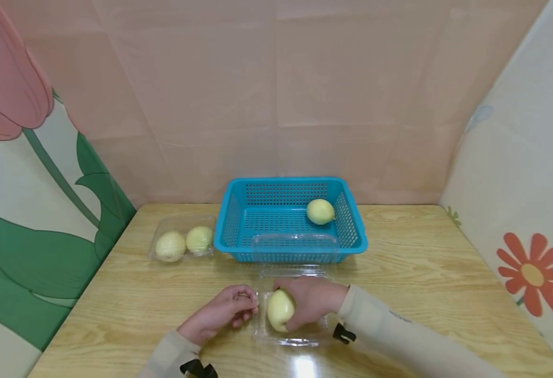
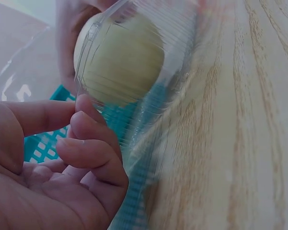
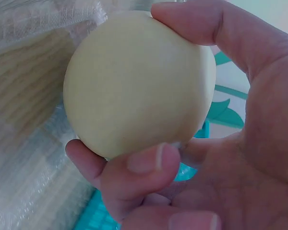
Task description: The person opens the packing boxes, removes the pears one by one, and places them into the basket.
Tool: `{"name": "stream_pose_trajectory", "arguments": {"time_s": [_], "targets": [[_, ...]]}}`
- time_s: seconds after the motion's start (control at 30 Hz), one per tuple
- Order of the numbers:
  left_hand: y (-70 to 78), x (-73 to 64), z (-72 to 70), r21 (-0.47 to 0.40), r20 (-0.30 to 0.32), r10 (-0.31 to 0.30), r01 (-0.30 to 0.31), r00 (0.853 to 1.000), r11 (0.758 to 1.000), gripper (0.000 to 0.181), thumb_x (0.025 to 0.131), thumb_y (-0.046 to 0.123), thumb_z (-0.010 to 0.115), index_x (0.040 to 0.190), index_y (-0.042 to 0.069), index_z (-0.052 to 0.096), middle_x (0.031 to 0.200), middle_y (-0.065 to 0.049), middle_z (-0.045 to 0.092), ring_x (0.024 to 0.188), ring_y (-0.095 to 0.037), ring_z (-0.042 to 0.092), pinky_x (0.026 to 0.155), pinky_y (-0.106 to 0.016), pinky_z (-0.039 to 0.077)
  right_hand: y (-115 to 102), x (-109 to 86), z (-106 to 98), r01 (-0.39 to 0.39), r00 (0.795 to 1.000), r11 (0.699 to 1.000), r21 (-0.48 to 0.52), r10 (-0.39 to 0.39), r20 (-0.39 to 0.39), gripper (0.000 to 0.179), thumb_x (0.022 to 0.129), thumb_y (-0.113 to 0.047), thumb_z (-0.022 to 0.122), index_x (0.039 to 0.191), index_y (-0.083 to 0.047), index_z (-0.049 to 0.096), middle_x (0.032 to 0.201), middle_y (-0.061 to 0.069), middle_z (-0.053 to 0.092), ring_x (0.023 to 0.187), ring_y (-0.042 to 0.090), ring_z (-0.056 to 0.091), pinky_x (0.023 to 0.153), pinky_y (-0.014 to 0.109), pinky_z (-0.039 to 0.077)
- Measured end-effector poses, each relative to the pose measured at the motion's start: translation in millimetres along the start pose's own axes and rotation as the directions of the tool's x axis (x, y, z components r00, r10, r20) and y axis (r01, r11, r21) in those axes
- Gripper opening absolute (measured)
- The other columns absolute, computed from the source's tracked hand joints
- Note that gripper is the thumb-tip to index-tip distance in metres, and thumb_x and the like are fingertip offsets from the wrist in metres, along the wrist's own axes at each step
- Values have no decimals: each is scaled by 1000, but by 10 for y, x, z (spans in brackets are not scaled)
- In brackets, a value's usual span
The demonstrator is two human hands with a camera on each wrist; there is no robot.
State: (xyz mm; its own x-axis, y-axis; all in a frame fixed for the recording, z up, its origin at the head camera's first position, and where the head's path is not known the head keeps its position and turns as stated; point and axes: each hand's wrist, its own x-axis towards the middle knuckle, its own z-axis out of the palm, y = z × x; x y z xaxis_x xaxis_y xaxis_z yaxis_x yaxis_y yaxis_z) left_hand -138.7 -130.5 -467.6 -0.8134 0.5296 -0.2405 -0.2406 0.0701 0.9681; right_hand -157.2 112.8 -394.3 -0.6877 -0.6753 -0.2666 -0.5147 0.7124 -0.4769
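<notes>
In the head view a clear plastic clamshell box point(image 1: 300, 341) lies open on the table, its lid point(image 1: 295, 247) tipped back against the basket. My right hand point(image 1: 311, 302) grips a smooth, pale yellow round fruit point(image 1: 280, 311) over the left half of the box. Thumb and fingers wrap the fruit point(image 3: 139, 86) from opposite sides in the right wrist view. At the box's left edge, my left hand point(image 1: 226, 310) pinches the rim between thumb and forefinger. The left wrist view shows this fruit point(image 2: 120, 60) through the ribbed clear wall.
A blue perforated basket point(image 1: 229, 220) stands behind the box, with one similar fruit point(image 1: 321, 211) inside at the right. Left of it, another clear box point(image 1: 163, 226) holds two such fruits. Printed cloth walls point(image 1: 276, 105) border the wooden table point(image 1: 399, 252).
</notes>
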Motion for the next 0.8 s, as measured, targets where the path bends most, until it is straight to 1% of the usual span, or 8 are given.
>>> {"name": "stream_pose_trajectory", "arguments": {"time_s": [0.13,0.27,0.47,0.67,0.8], "targets": [[-13,11,-17,0,-13,-8,8,1000,1000,10,95,12,61,97,2,57,81,-3,59,62,-8,46,51,-17,39,31,-61,-40,22,999,1000,-20,-23,-37,68,61,-32,86,121,-18,57,91,-10,64,76,6,57,64,27,47],[-17,13,-29,-6,-19,-10,9,1000,1000,9,95,11,60,97,3,56,80,-1,59,63,-8,46,51,-17,38,63,-128,-94,31,998,1000,-6,-31,-53,75,61,-31,85,127,-15,55,94,-10,64,80,7,57,68,28,48],[-4,7,-41,-15,-33,-11,11,999,1000,8,96,11,59,97,4,56,79,-1,58,65,-9,47,53,-18,39,110,-268,-203,55,996,998,43,-52,-73,67,64,-31,84,124,-21,55,96,-11,62,83,7,56,69,28,47],[-9,0,-68,-11,-74,-19,19,997,1000,9,94,11,60,97,3,56,77,-1,57,63,-9,46,51,-18,38,162,-430,-318,104,990,994,34,-100,-94,63,67,-32,84,123,-24,56,99,-12,62,85,7,56,70,28,47],[-22,0,-80,-23,-86,-25,23,996,999,13,94,11,60,101,1,55,76,-1,56,62,-8,46,51,-17,38,210,-552,-402,124,988,991,44,-119,-99,63,68,-29,85,123,-23,56,100,-11,62,85,7,56,70,27,49]]}}
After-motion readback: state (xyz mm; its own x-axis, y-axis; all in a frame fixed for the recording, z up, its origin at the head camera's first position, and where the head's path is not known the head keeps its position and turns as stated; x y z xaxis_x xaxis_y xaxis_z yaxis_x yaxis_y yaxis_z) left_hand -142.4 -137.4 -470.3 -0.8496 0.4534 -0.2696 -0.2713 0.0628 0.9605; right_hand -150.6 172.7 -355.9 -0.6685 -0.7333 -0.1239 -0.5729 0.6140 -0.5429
